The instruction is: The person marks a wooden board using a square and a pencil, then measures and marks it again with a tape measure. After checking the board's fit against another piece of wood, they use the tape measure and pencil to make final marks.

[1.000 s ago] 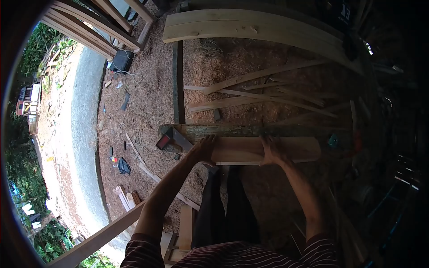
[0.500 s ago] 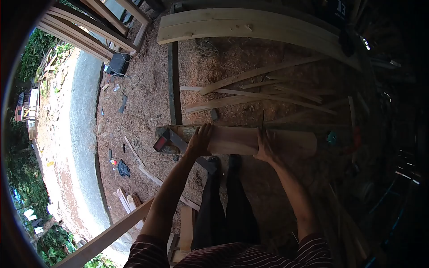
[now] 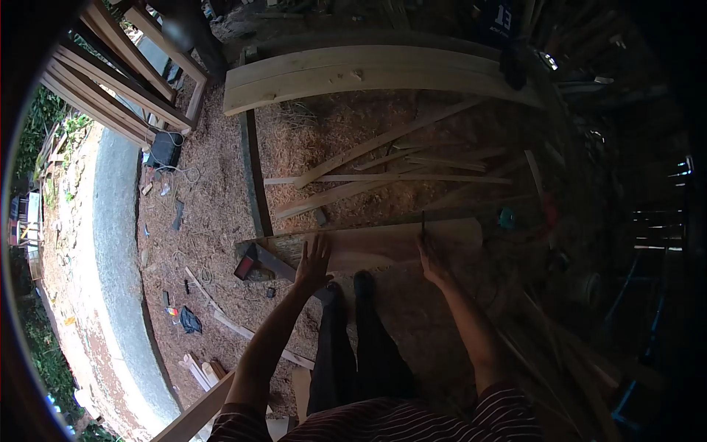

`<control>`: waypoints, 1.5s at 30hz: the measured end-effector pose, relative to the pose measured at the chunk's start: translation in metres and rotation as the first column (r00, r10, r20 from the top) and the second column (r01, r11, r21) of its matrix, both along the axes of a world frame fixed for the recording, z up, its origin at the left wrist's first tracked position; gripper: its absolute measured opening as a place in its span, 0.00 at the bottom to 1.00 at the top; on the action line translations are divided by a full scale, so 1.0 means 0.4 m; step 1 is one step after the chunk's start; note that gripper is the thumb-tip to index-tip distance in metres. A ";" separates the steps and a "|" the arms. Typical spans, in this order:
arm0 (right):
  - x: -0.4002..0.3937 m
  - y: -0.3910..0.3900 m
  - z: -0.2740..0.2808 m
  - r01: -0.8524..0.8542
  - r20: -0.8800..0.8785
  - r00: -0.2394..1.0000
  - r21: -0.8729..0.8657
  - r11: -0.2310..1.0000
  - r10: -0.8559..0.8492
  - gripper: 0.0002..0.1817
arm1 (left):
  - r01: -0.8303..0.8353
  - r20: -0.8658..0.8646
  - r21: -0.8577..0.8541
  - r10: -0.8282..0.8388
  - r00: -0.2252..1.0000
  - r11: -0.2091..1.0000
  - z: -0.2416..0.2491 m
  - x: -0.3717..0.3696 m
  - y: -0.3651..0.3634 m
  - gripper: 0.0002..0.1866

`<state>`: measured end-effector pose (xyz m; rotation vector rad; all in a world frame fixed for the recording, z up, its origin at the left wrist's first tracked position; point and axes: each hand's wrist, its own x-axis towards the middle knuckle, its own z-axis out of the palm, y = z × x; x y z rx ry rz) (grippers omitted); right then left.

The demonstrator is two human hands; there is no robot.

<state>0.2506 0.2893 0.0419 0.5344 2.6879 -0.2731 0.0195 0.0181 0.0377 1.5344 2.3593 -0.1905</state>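
A short, smooth reddish-brown board (image 3: 375,247) lies crosswise in front of me on a rough timber (image 3: 291,245). My left hand (image 3: 314,263) rests with fingers spread at the board's left end. My right hand (image 3: 431,261) is at the board further right, its fingers closed around a thin dark pencil-like stick (image 3: 423,222) that points away from me. To the left lies a tool with a flat grey blade (image 3: 274,263) and a dark-and-red end (image 3: 245,264); its blade passes under my left hand and wrist.
Long pale planks (image 3: 353,70) span the far side. Several loose wood strips (image 3: 368,158) lie over shavings beyond the board. Upright timbers (image 3: 110,88) and a black box (image 3: 165,149) are at left. A teal object (image 3: 505,217) sits to the right, and a person's dark shirt (image 3: 497,20) shows behind.
The view has shifted, so the scene sits lower and further left. My left hand's fingers have spread wider on the board. My right hand still has the thin stick.
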 end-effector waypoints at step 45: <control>0.085 0.082 0.127 0.011 -0.363 0.930 -0.125 0.992 -0.056 0.11 | -0.356 0.578 0.519 -0.013 0.816 0.777 0.039 0.239 0.313 0.04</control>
